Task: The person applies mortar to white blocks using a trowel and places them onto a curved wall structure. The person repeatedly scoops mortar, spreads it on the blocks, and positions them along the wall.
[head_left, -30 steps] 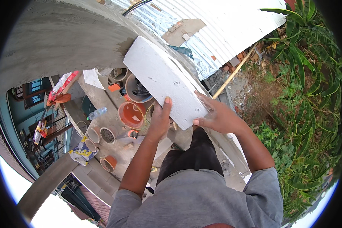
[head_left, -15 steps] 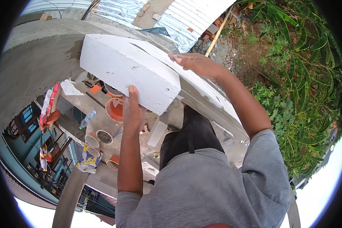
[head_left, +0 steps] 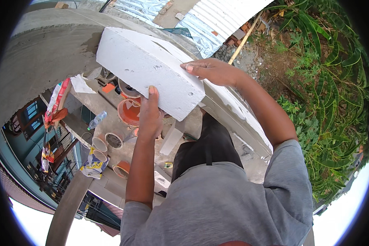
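A large white aerated concrete block (head_left: 147, 74) sits on top of the grey wall (head_left: 225, 112), its long pitted side facing me. My left hand (head_left: 150, 117) grips the block's lower edge near its right end. The thumb presses on the pitted side, while the other fingers are hidden underneath. Stretched out flat, the fingers of my right hand (head_left: 213, 70) rest at the block's upper edge, close to its near end. Wet mortar (head_left: 227, 98) lies along the wall top to the right of the block.
A grey concrete beam (head_left: 49, 53) meets the block's far left end. Below stand an orange bucket (head_left: 129, 112), smaller pots (head_left: 114, 140) and a plastic bottle (head_left: 97, 119). Another pale block (head_left: 173, 137) lies near my legs. Plants (head_left: 328, 94) grow beyond the wall, beside a bamboo pole (head_left: 245, 37).
My right hand has come down from just beyond the block onto its upper edge. The left hand keeps its grip. The whole view has shifted slightly.
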A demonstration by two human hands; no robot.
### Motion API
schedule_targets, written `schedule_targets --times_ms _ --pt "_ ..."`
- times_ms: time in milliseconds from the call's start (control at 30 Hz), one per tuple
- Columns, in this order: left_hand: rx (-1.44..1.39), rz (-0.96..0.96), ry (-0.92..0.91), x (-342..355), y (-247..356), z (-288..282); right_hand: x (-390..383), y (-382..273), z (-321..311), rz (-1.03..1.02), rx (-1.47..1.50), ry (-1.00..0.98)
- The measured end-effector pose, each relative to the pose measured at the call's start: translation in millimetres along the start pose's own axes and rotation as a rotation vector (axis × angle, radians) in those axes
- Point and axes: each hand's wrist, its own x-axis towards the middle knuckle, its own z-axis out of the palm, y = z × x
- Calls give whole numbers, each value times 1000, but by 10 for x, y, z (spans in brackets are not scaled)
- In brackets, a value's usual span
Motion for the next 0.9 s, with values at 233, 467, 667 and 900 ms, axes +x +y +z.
schedule_targets --times_ms 233,467,667,900 --pt "-58 43 -55 -114 -23 -78 -162 -377 239 -86 86 61" --pt "56 122 -26 -115 -192 -238 -325 -567 415 -57 60 72" --pt "196 83 223 -266 72 -371 4 -993 259 -155 134 248" --pt "1149 1445 975 -760 2398 -839 1383 -2009 -355 -423 -157 423"
